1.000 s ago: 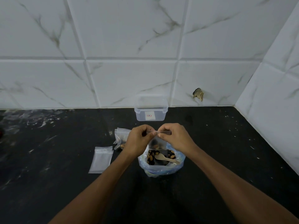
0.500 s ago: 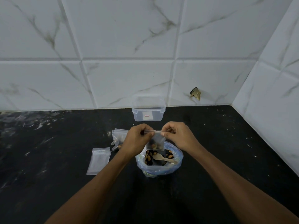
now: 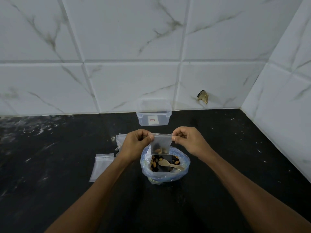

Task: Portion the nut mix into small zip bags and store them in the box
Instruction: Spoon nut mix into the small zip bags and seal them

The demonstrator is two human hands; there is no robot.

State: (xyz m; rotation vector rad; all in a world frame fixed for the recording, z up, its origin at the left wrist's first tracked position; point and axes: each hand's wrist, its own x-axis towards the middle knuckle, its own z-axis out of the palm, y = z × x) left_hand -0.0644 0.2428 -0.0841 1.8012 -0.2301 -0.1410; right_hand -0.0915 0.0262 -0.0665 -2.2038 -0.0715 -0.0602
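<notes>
A small clear zip bag (image 3: 161, 143) with a few nuts at its bottom hangs upright between my hands. My left hand (image 3: 136, 143) pinches its top left corner and my right hand (image 3: 188, 140) pinches its top right corner. Right below it stands a rolled-down blue plastic bag of nut mix (image 3: 165, 165) with a small wooden spoon (image 3: 169, 164) lying in it. The clear plastic box (image 3: 154, 115) stands open against the back wall, behind my hands. An empty zip bag (image 3: 101, 166) lies flat on the counter to the left.
More zip bags (image 3: 120, 140) lie partly hidden behind my left wrist. The black stone counter (image 3: 235, 157) meets tiled walls at the back and on the right. A chipped hole (image 3: 202, 96) marks the back wall tile.
My hands have slid apart along the top of the small bag, from close together at its middle out to its two corners. The bag now hangs stretched flat between them.
</notes>
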